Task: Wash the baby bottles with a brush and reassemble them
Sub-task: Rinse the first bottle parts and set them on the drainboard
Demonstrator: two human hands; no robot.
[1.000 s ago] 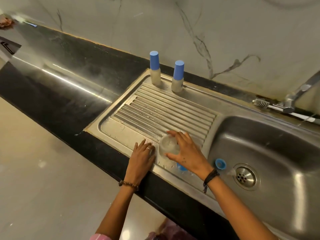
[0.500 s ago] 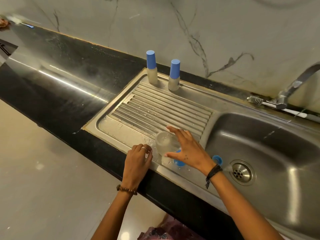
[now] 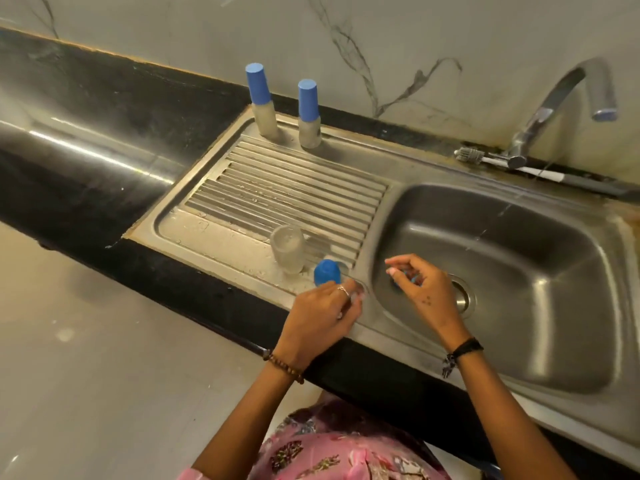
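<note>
A clear bottle body stands upright and uncapped near the front of the ribbed drainboard. A blue cap stands just right of it. My left hand lies against the cap's near side, fingers curled onto the sink rim; whether it holds anything is hidden. My right hand hovers over the basin's left edge, its curled fingers pinching a small blue ring. Two assembled bottles with blue caps stand at the drainboard's back edge.
The steel basin has its drain just past my right hand. A bottle brush lies on the back rim beside the tap. Black counter runs off to the left.
My right hand let go of the clear bottle body and moved right to the basin edge, onto the blue ring. My left hand slid right to the blue cap. The camera moved closer.
</note>
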